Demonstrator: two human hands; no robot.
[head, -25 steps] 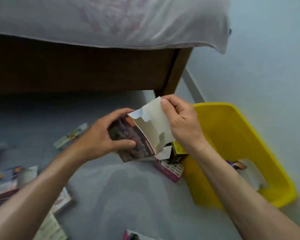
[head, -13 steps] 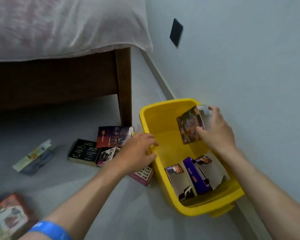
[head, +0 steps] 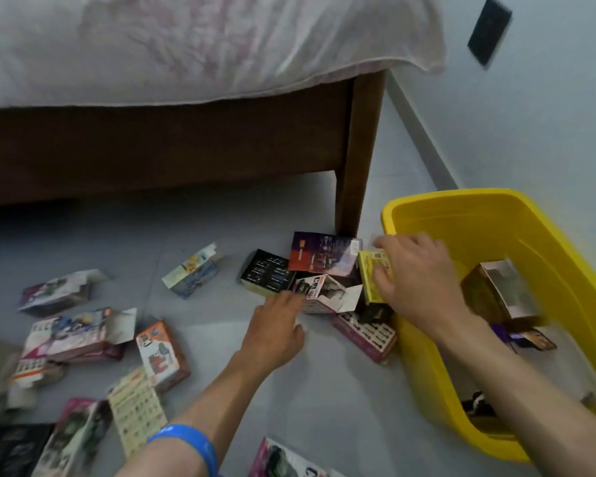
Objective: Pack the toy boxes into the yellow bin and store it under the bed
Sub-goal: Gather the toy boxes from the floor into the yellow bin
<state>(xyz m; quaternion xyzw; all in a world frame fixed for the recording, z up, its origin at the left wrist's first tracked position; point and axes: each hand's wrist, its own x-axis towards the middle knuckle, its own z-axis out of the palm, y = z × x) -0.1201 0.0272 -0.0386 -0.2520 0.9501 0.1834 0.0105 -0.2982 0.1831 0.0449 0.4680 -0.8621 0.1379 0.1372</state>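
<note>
Right hand (head: 417, 273) closing on yellow toy box (head: 375, 270) beside yellow bin (head: 427, 356), short carry. Left hand (head: 276, 330) released, reaching white carton (head: 327, 292).

yellow bin (head: 561, 242) floor-set, toy boxes (head: 324, 259) scattered

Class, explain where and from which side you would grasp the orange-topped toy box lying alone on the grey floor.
Grip the orange-topped toy box across its two long side edges, from above. It lies flat with floor clear around it, and that span is its narrower one.
</note>
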